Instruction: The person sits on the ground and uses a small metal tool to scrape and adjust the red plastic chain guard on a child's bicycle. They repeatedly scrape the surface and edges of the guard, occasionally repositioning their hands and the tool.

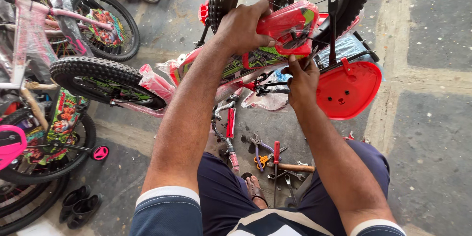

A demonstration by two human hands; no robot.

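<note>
Soft, even daylight filled the scene, brighter toward the upper right, where the paved floor looked pale and washed. Shadows were faint and diffuse, darkest under the pink bicycles at the left edge, and the red chain guard carried small glossy highlights. Focus stayed sharp throughout, though the wide lens bent and stretched the forearms toward the bottom corners.

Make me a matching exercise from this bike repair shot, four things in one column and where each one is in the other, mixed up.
1. left hand
2. right hand
3. red basket
4. hammer

a. lying on the floor among tools
b. gripping the red chain guard from above
c. hanging at the bike's right side
d. working just under the chain guard

Pairs: 1-b, 2-d, 3-c, 4-a
</note>
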